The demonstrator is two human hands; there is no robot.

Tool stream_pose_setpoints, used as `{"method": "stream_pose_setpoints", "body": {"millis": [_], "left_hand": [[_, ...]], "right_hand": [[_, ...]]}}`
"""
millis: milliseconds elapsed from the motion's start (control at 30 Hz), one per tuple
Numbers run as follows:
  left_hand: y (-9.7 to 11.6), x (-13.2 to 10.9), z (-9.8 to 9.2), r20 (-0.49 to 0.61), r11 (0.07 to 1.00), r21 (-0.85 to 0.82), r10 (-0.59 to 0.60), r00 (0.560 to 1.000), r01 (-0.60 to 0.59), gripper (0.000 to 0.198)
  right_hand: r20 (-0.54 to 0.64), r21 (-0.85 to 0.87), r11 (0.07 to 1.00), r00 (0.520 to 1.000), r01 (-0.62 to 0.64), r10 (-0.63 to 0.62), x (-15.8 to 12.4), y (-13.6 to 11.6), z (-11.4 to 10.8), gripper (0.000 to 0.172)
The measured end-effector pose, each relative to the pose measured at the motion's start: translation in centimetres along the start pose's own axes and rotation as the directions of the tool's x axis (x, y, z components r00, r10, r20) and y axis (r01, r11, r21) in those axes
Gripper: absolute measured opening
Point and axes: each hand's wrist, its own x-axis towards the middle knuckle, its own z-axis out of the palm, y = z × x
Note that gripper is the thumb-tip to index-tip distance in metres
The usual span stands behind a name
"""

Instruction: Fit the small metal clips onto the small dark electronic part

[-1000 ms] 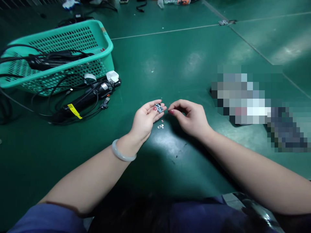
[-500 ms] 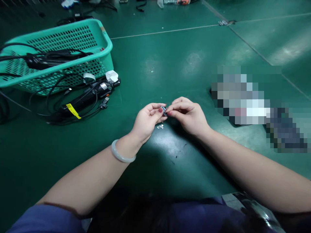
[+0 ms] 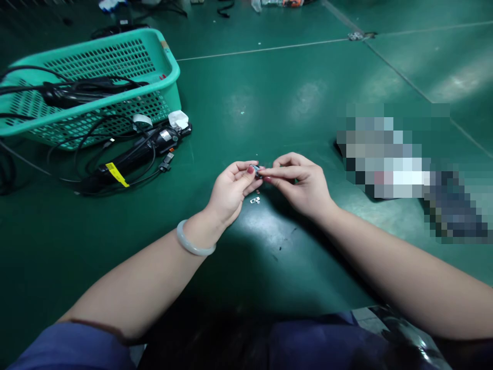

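Observation:
My left hand (image 3: 229,190) pinches a small dark part with a blue-grey face (image 3: 257,172) between thumb and fingers. From the other side, the thumb and forefinger of my right hand (image 3: 302,180) close on the same part. Fingers hide most of it, so its exact kind does not show. Just below the hands, a small flat silvery piece with a cut-out (image 3: 255,200) lies on the green surface, and a tiny reddish bit rests right above it.
A green mesh basket (image 3: 169,92) with black cabled devices stands at the left. In front of it lies a black handheld device (image 3: 134,156) with a yellow tag and loose cables. Blurred-out objects (image 3: 385,154) occupy the right side. The green table (image 3: 239,277) has seams farther back.
My left fingers and the small part have shifted slightly left and up. My right forefinger now lies straighter across it. The reddish bit below shows more clearly.

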Motion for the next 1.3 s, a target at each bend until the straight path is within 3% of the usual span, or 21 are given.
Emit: {"method": "stream_pose_setpoints", "body": {"millis": [67,167,367,600,767,967,1300], "left_hand": [[0.0,0.0,0.0,-0.016,1.0,-0.019,0.016,1.0,-0.016,0.007],[0.1,0.1,-0.1,-0.038,0.998,-0.048,0.039,0.999,-0.04,0.007],[-0.1,0.4,-0.5,-0.06,0.996,-0.067,0.063,0.996,-0.067,0.017],[-0.5,0.7,-0.8,-0.016,0.994,-0.069,0.082,0.996,-0.083,0.02],[-0.3,0.5,-0.4,-0.042,0.997,-0.03,0.069,0.997,-0.07,0.018],[-0.2,0.1,0.1,-0.042,0.999,0.035,0.022,0.999,-0.021,0.02],[-1.1,0.0,-0.1,0.074,0.994,0.113,0.001,0.997,-0.01,0.024]], "right_hand": [[-0.017,-0.048,0.998,0.999,0.029,-0.03,0.0,-0.4,-0.2,0.017],[-0.014,-0.121,0.992,0.999,-0.035,0.033,-0.1,-0.8,-0.3,0.014],[0.217,-0.322,0.935,0.95,-0.147,0.224,-0.8,-0.5,0.6,0.01],[0.26,-0.42,0.888,0.912,-0.189,0.317,-0.4,-0.7,1.4,0.008],[0.259,-0.407,0.897,0.92,-0.171,0.293,-0.2,-0.4,0.8,0.007],[0.087,-0.386,0.91,0.977,-0.149,0.197,1.2,-0.5,-1.2,0.007],[0.161,-0.569,0.822,0.978,-0.018,0.133,1.3,-2.5,-1.8,0.013]]}}
